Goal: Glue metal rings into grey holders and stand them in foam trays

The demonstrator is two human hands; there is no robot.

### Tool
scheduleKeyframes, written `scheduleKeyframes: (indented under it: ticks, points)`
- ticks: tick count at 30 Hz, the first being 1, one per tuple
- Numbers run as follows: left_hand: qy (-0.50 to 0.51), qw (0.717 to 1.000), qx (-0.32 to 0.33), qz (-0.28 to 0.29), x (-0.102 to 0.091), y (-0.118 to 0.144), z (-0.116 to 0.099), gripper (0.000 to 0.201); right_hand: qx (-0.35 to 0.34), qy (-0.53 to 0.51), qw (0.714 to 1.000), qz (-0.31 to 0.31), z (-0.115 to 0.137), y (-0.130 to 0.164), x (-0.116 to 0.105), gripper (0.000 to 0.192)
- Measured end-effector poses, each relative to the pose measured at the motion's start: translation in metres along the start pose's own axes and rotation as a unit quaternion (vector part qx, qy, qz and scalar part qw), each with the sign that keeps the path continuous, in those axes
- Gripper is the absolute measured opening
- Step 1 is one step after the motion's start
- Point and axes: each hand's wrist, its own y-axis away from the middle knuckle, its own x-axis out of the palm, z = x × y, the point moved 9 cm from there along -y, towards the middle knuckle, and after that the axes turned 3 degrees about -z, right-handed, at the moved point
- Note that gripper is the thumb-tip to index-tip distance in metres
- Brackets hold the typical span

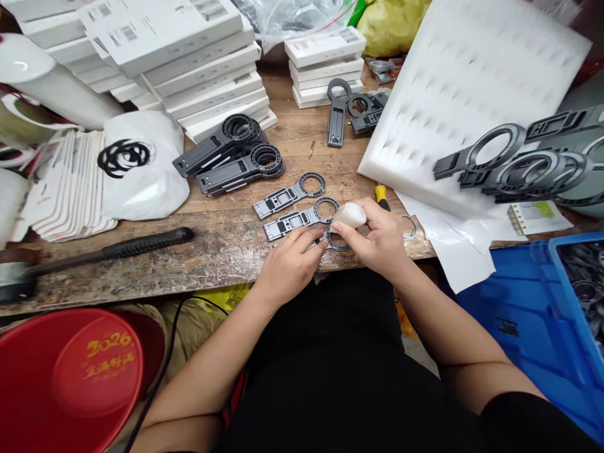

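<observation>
From where I stand, a red plastic basin [28, 384] with yellow lettering sits low at the person's left, and a blue plastic crate [500, 358] holding dark parts is at the right. At the near edge of the worn wooden workbench [226, 251], the left hand [293, 261] has its fingers bent, their tips at a gray ring-ended bracket [338, 243] lying partly under both hands; I can't tell whether they pinch it or only steady it. The right hand [380, 242] grips a small whitish bottle [352, 215], thumb and fingers closed around it, tilted just above that bracket's ring.

Just beyond lie two similar brackets [289, 224], side by side. A black-handled hammer [146, 244] rests well off to the left, while a yellow-and-black tool handle [380, 194] pokes out behind the right hand. Farther back, more brackets are piled [221, 154] near stacked white boxes [202, 82], and others rest on a white foam block [467, 82] at the right.
</observation>
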Motion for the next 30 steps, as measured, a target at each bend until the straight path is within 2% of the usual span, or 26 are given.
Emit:
scheduleKeyframes:
  ticks: [6,9,12,16,19,22,26,30]
  points:
    - [0.007,1.0,-0.011,0.006,0.002,0.001,0.002,0.021,-0.045,-0.001,0.999,0.001,0.012,0.009,-0.003,0.014]
    - [0.008,1.0,-0.011,-0.001,0.002,0.001,0.003,0.022,-0.046,-0.006,0.999,0.002,0.014,0.015,-0.006,0.014]
    - [0.005,1.0,-0.003,-0.005,0.001,0.002,-0.001,0.022,-0.011,-0.026,1.0,0.007,0.009,0.02,-0.009,0.015]
    - [0.01,1.0,0.001,-0.021,-0.009,-0.001,-0.003,0.031,0.098,-0.127,0.986,-0.033,-0.014,0.019,-0.014,0.021]
    - [0.002,0.998,-0.021,-0.063,-0.022,-0.011,0.01,0.036,0.17,-0.22,0.958,-0.077,-0.034,0.01,-0.011,0.03]
    - [-0.033,0.995,-0.063,-0.076,-0.023,-0.023,0.034,0.025,0.184,-0.253,0.946,-0.085,-0.045,-0.004,0.001,0.04]
    - [-0.026,0.994,-0.097,-0.031,-0.007,-0.029,0.056,0.022,0.171,-0.235,0.954,-0.068,-0.047,-0.014,0.019,0.047]
    - [-0.015,0.994,-0.108,-0.024,-0.002,-0.027,0.058,0.024,0.14,-0.18,0.972,-0.055,-0.042,-0.014,0.023,0.041]
